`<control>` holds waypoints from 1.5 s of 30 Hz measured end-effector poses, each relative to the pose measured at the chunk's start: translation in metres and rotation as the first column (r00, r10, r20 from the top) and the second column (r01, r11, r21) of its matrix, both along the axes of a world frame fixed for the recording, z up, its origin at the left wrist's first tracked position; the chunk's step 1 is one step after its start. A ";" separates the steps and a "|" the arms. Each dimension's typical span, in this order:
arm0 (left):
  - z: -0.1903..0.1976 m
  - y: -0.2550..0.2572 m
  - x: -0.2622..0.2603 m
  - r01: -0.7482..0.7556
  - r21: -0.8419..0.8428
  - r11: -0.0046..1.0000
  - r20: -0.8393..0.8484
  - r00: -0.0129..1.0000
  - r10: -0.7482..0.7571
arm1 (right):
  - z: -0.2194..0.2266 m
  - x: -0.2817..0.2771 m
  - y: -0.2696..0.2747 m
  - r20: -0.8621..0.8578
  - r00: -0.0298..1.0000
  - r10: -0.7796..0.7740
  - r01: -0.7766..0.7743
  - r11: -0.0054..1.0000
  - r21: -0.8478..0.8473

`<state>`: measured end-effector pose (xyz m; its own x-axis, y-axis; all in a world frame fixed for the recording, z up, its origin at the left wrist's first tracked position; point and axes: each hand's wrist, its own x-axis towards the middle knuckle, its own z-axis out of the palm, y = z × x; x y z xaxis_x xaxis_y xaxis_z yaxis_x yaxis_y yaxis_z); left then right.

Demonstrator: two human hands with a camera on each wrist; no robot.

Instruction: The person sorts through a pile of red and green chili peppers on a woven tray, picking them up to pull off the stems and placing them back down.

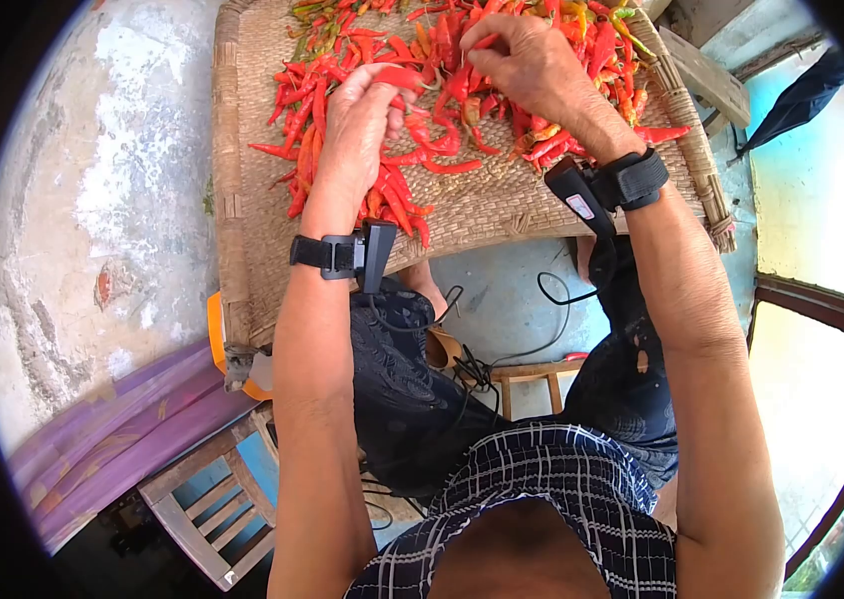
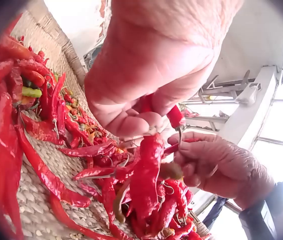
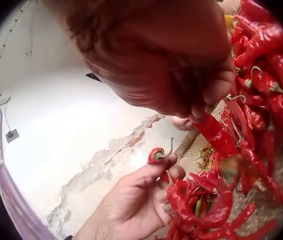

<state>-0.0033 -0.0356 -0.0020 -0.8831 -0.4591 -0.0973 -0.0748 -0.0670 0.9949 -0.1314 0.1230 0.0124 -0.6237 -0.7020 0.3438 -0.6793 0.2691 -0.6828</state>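
Note:
My left hand [image 1: 354, 125] holds a red chili pepper [image 1: 400, 78] between thumb and fingers. In the right wrist view that pepper's green stem [image 3: 167, 150] sticks out past the thumb, and a second stem shows lower between the fingers. To its right, over the pile, my right hand [image 1: 537, 75] pinches another red chili pepper [image 3: 214, 134] with its fingertips. Both hands are above the heap of chili peppers [image 1: 442, 140], mostly red with some green and orange ones. Several wrinkled peppers [image 2: 146, 170] lie close under the fingers in the left wrist view.
The peppers lie on a woven tray [image 1: 252, 200] with a bound rim, in front of the knees. A wooden stool [image 1: 222, 499] stands at lower left, beside purple cloth [image 1: 142, 419]. Black cables [image 1: 482, 374] hang between the legs. A worn wall [image 1: 112, 200] rises on the left.

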 end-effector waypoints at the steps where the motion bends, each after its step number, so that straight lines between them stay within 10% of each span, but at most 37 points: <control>1: 0.001 -0.003 0.001 -0.074 0.000 0.997 0.007 0.997 0.074 | -0.003 -0.004 0.002 0.000 1.000 0.000 0.000 1.000 0.000; 3: 0.002 -0.007 0.003 -0.101 -0.029 0.994 0.040 0.994 0.103 | 0.009 -0.002 0.001 -0.229 0.962 -0.147 0.077 0.953 -0.292; 4: 0.003 -0.008 0.005 -0.079 -0.035 0.996 0.082 0.993 0.081 | 0.018 -0.003 0.012 0.156 0.983 -0.096 0.127 0.971 -0.205; 8: 0.004 -0.004 0.006 0.061 -0.015 0.998 0.127 0.990 -0.059 | 0.012 -0.003 0.010 0.022 0.996 -0.088 0.091 0.954 -0.287; 13: 0.004 0.013 0.001 0.098 0.081 0.992 0.083 0.991 -0.104 | -0.002 0.023 -0.004 0.219 0.951 0.220 -0.229 0.973 0.016; 26: 0.002 0.000 0.004 0.142 -0.154 0.978 0.148 0.982 -0.119 | -0.002 0.004 -0.001 0.191 0.963 0.188 -0.199 0.979 0.042; 29: -0.017 -0.002 0.008 0.243 -0.592 0.768 0.216 0.966 -0.140 | 0.005 -0.007 0.002 0.144 0.981 0.132 -0.145 0.986 0.084; 31: -0.027 -0.002 0.016 0.372 -0.922 0.109 0.364 0.927 -0.086 | 0.018 -0.005 0.008 0.246 0.968 0.044 -0.029 0.997 -0.067; 33: -0.028 0.001 0.015 0.472 -0.869 0.152 0.467 0.882 -0.071 | 0.018 -0.005 0.010 0.228 0.974 0.005 0.018 0.995 -0.099; 35: -0.028 0.003 0.011 0.533 -0.836 0.128 0.536 0.844 -0.007 | 0.005 -0.010 0.008 -0.175 0.979 -0.109 0.056 0.958 -0.282; 39: -0.023 0.000 0.008 0.499 -0.825 0.265 0.510 0.860 -0.032 | -0.002 -0.006 0.006 -0.215 0.977 0.007 -0.052 0.977 -0.208; 42: -0.011 0.004 0.003 0.185 -0.693 0.697 0.204 0.977 -0.056 | -0.005 0.007 0.002 0.148 0.971 0.188 -0.192 0.981 0.017; 45: 0.005 0.011 0.003 0.207 -0.409 0.889 0.172 0.974 -0.147 | -0.018 0.017 -0.003 0.008 0.982 0.191 -0.191 0.981 0.017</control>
<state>0.0001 -0.0246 0.0031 -0.9460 -0.3200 -0.0510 -0.1784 0.3831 0.9063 -0.1140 0.1203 -0.0056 -0.4796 -0.8143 0.3269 -0.7150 0.1467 -0.6835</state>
